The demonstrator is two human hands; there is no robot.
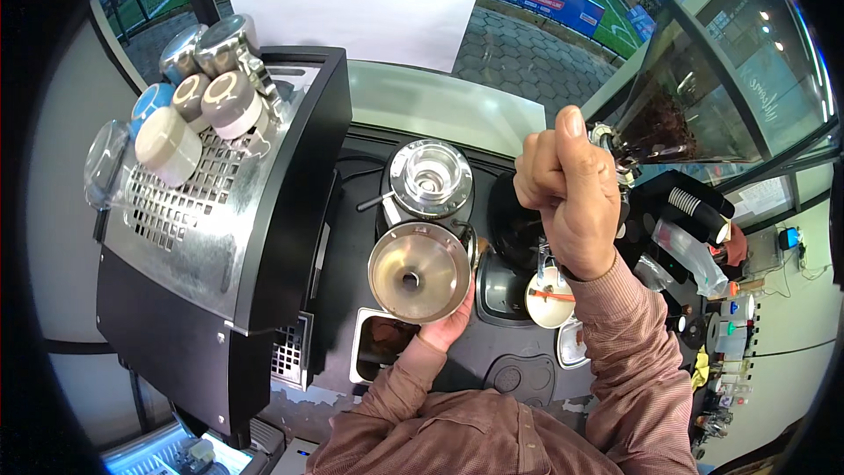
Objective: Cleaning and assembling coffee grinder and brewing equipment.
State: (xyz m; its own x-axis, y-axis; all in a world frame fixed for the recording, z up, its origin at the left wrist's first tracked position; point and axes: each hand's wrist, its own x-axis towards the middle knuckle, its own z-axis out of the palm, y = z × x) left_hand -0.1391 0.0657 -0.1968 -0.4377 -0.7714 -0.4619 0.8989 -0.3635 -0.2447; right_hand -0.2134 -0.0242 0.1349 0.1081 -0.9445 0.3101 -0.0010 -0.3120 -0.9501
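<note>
My left hand is at the lower right rim of a round stainless steel funnel with a dark hole at its centre. Its fingers go underneath, where the funnel hides them. Just behind the funnel stands a coffee grinder with a clear collar on top and a black lever at its left. My right hand is raised close to the camera, its fingers curled into a fist and the thumb pointing up. Nothing shows in it. Partly behind that fist is a clear hopper holding dark coffee beans.
An espresso machine with upturned cups on top fills the left. A steel container of dark contents, a black tray, a white bowl and a tamping mat lie on the counter. Black paper cups stand right.
</note>
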